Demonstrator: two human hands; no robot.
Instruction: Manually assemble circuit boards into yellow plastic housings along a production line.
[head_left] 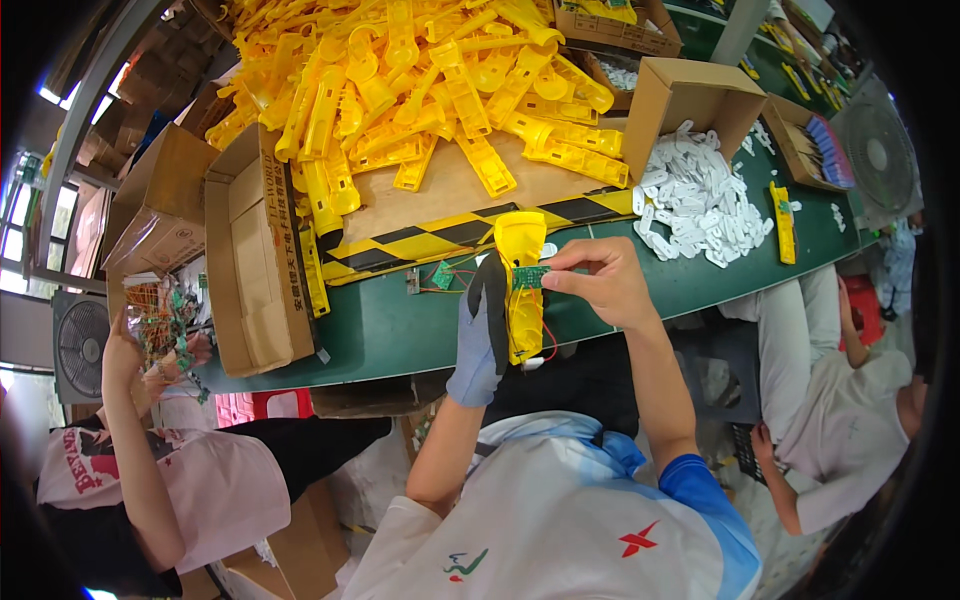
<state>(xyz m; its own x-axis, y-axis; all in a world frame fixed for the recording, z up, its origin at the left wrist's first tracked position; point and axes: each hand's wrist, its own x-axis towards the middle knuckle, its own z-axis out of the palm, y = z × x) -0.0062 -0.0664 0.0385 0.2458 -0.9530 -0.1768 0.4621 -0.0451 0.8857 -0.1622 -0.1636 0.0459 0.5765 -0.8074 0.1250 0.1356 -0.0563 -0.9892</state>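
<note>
My left hand (482,320), in a grey and black work glove, is closed round a yellow plastic housing half (527,235) held upright over the table's front edge. Bare and pinching, my right hand (607,283) has a small green circuit board (528,277) by its right end. The board lies across the middle of the housing. A thin red wire (552,343) loops out beside the housing's lower part. To the left of my glove, another small green board (443,275) with wires rests on the green tabletop (375,340).
A large heap of yellow housings (400,90) covers the back, behind a black-and-yellow striped edge (420,245). White plastic pieces (690,190) spill from a cardboard box (690,95) at right. A long open carton (250,270) stands left. People sit on both sides; the left one handles wired boards (180,330).
</note>
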